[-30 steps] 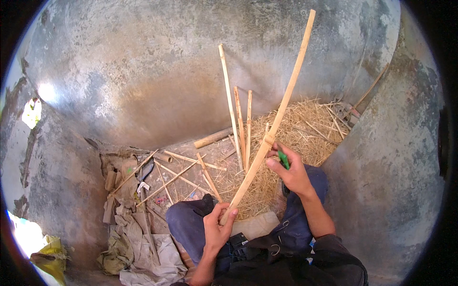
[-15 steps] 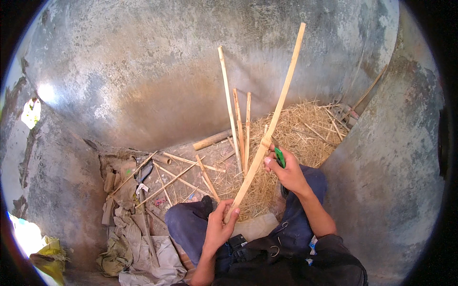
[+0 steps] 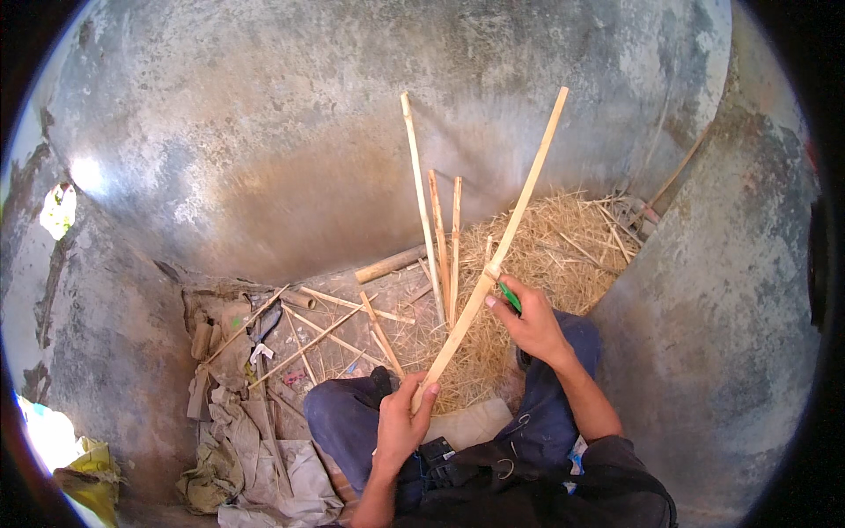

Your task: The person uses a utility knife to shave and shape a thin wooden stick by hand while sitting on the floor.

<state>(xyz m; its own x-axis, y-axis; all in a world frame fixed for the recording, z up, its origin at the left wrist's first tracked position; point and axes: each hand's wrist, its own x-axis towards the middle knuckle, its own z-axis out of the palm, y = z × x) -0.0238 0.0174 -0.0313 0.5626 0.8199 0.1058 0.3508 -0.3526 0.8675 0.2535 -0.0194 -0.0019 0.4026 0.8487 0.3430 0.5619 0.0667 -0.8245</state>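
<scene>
A long pale bamboo strip (image 3: pixel 532 180) slants up and to the right in front of me. My left hand (image 3: pixel 405 418) is closed on its lower end, thumb on top. Farther up, my right hand (image 3: pixel 532 326) grips a knife with a green handle (image 3: pixel 510 299) against the strip. The blade is mostly hidden behind the strip and my fingers. At that spot a small raised shaving (image 3: pixel 493 271) stands out from the strip's surface.
Three bamboo sticks (image 3: pixel 415 176) lean against the grey wall (image 3: pixel 290 132). A heap of shavings (image 3: pixel 563 238) lies on the right. Loose sticks (image 3: pixel 326 334) and a thick bamboo piece (image 3: pixel 387 264) are on the floor, with crumpled cloth (image 3: pixel 282 484) at lower left.
The strip's far end now appears lower in view. My right hand and the knife have shifted slightly; my left hand stays at the lower end.
</scene>
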